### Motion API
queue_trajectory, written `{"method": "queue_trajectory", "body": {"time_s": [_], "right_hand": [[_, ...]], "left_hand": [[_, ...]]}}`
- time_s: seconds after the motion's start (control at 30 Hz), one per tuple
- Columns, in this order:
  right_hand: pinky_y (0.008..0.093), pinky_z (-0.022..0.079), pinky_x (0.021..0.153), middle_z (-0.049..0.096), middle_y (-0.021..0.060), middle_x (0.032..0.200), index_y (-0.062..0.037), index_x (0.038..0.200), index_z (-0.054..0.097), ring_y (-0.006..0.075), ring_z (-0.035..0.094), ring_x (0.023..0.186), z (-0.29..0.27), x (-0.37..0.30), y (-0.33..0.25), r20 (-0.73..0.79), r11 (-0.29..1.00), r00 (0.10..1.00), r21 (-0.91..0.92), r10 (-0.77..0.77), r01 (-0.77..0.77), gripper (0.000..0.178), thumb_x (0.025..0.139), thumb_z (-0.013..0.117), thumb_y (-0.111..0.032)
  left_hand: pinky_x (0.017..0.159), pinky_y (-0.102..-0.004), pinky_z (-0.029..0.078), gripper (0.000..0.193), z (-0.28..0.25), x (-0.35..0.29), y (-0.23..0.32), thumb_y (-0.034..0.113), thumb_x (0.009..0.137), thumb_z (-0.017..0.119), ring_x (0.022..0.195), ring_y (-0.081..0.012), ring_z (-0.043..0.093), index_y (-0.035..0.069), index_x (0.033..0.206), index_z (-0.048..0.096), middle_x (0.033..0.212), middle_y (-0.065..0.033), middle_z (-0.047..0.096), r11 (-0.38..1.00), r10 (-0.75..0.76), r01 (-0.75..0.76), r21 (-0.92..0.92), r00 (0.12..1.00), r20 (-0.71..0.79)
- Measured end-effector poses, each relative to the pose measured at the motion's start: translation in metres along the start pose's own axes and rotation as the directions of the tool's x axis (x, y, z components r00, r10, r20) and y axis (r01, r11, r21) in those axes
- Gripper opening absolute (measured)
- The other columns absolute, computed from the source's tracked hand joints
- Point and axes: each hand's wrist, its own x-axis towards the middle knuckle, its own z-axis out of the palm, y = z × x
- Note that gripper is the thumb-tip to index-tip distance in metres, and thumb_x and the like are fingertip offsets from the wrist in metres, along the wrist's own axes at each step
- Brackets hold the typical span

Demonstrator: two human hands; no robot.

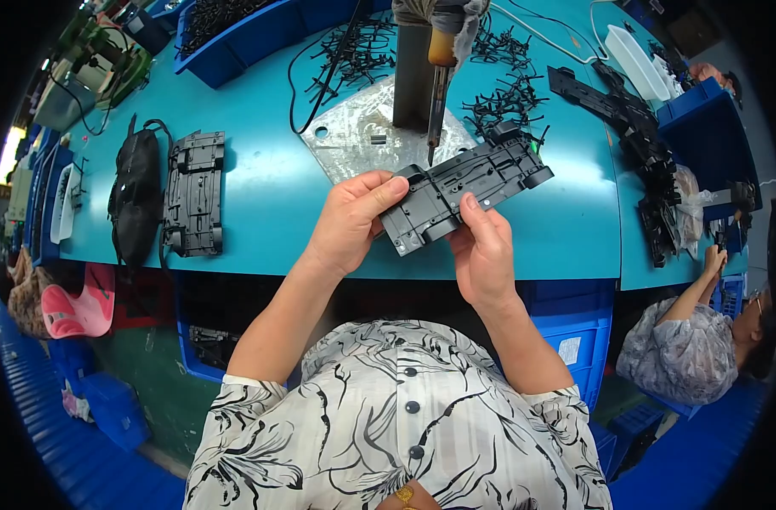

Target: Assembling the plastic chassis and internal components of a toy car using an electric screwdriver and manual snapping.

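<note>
Between my two hands is a black plastic chassis plate (469, 183), tilted with its right end higher, above the table's front part. My left hand (354, 212) is closed on its left end, thumb on the top face. My right hand (483, 246) grips its lower edge near the middle, thumb on top and fingers hidden beneath. Just behind the plate, a soldering iron (437, 93) hangs tip down from a metal post (412, 76). The tip ends close to the plate's far edge; whether they touch I cannot tell. Under the post lies a scuffed metal base plate (345, 136).
Small black plastic parts (507, 85) lie heaped behind the post. At left rest another chassis plate (195, 194) and a black pouch-like thing (135, 191). More black chassis parts (626, 127) are stacked at right, beside a blue bin (711, 127). A co-worker (685, 348) sits at right.
</note>
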Motion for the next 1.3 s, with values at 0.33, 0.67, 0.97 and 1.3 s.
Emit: {"method": "queue_trajectory", "body": {"time_s": [0.33, 0.67, 0.97, 1.3], "right_hand": [[0.0350, 0.045, 0.091, 0.061, 0.0131, 0.108, 0.0057, 0.108, 0.054, 0.0193, 0.060, 0.099, 0.007, 0.006, -0.007, 0.048, 1.000, 0.999, 0.025, -0.014, 0.013, 0.034, 0.098, 0.045, -0.025], [0.0343, 0.048, 0.088, 0.062, 0.0129, 0.105, 0.0057, 0.107, 0.055, 0.0191, 0.061, 0.095, 0.012, 0.007, -0.009, 0.054, 1.000, 0.998, -0.001, -0.010, 0.010, 0.034, 0.098, 0.045, -0.025], [0.0330, 0.049, 0.085, 0.064, 0.0136, 0.102, 0.0062, 0.103, 0.057, 0.0189, 0.062, 0.092, 0.013, 0.006, -0.012, 0.073, 1.000, 0.997, 0.009, 0.001, -0.001, 0.034, 0.097, 0.047, -0.026], [0.0321, 0.050, 0.083, 0.064, 0.0138, 0.100, 0.0061, 0.102, 0.057, 0.0187, 0.063, 0.090, 0.013, 0.007, -0.011, 0.053, 1.000, 0.999, -0.026, -0.009, 0.010, 0.033, 0.097, 0.047, -0.025]], "left_hand": [[0.055, -0.0187, 0.048, 0.021, 0.003, 0.006, 0.011, 0.021, 0.089, 0.063, 0.065, -0.0066, 0.060, 0.001, 0.093, 0.063, 0.080, -0.0024, 0.064, 0.999, 0.030, -0.030, 0.023, 1.000, -0.003], [0.062, -0.0227, 0.053, 0.020, 0.002, 0.005, 0.015, 0.021, 0.090, 0.062, 0.069, -0.0096, 0.062, 0.001, 0.093, 0.062, 0.083, -0.0046, 0.064, 1.000, 0.027, -0.027, -0.006, 1.000, -0.007], [0.063, -0.0230, 0.053, 0.020, 0.002, 0.006, 0.015, 0.020, 0.090, 0.062, 0.069, -0.0093, 0.062, 0.001, 0.092, 0.062, 0.082, -0.0041, 0.064, 0.999, 0.041, -0.041, -0.014, 0.999, 0.007], [0.061, -0.0228, 0.052, 0.019, 0.001, 0.008, 0.013, 0.020, 0.090, 0.062, 0.067, -0.0088, 0.061, 0.001, 0.090, 0.062, 0.081, -0.0038, 0.063, 0.999, 0.037, -0.037, -0.035, 0.999, 0.011]]}}
